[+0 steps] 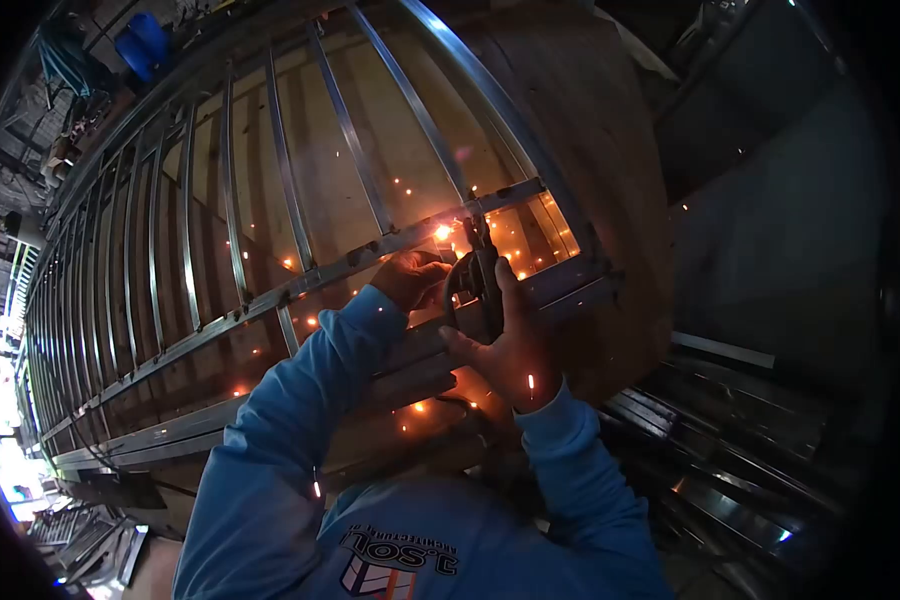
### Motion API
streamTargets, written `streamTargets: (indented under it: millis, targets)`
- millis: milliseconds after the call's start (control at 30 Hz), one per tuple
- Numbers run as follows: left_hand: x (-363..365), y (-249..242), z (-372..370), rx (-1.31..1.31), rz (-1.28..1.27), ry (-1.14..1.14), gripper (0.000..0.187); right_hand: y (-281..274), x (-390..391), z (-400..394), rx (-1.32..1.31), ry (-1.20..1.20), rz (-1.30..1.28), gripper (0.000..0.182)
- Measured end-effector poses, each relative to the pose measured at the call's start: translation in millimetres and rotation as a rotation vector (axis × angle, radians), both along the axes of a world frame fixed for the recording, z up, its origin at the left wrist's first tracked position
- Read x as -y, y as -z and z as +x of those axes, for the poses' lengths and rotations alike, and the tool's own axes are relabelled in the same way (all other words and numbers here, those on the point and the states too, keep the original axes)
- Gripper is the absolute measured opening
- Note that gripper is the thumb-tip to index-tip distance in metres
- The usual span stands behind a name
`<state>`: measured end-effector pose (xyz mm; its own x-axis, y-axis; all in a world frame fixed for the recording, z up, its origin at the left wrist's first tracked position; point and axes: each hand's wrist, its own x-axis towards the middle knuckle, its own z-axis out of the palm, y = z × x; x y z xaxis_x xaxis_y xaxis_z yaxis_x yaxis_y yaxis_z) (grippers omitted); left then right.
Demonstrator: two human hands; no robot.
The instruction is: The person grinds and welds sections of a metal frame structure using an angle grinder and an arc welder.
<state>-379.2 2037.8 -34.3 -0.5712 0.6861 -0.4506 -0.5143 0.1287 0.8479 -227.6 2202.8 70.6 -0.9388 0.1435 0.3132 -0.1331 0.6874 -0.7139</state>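
Note:
My right hand (pixel 510 345) is wrapped around a dark welding electrode holder (pixel 485 285), its jaw end pointing up at the metal grille frame (pixel 370 250). A bright welding arc (pixel 443 232) glows at the lower edge of a crossbar, and sparks scatter around it. My left hand (pixel 415 280) is just below the arc, its fingers curled in against the crossbar. What those fingers hold is hidden by glare and shadow. Shiny square upright bars (pixel 345 125) run from the crossbar toward the far side.
The frame lies on a wooden board surface (pixel 580 90). Lengths of metal stock (pixel 710 430) are piled at the lower right. A dark cable (pixel 460 405) loops below the frame's near rail. Blue containers (pixel 142 45) stand at the far upper left, and more metal pieces (pixel 90 545) lie lower left.

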Motion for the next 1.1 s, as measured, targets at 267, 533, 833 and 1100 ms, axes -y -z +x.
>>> streamTargets:
  millis: [267,533,833,1100]
  targets:
    - [-11.1,-28.6,14.5,0.049,-0.052,-0.188,0.028,-10.6,-5.2,3.5,0.098,-0.034,-0.089,0.097]
    - [-9.6,-28.5,13.0,0.103,-0.008,-0.164,0.028,-16.4,-4.3,4.4,0.148,-0.028,-0.048,0.096]
    - [-8.0,-41.7,17.3,0.119,-0.057,-0.100,0.029,-20.8,-19.0,8.6,0.065,-0.057,-0.348,0.092]
    - [3.6,-36.6,5.1,-0.168,-0.060,0.251,0.044,-23.2,-55.9,47.0,0.088,0.253,-0.630,0.096]
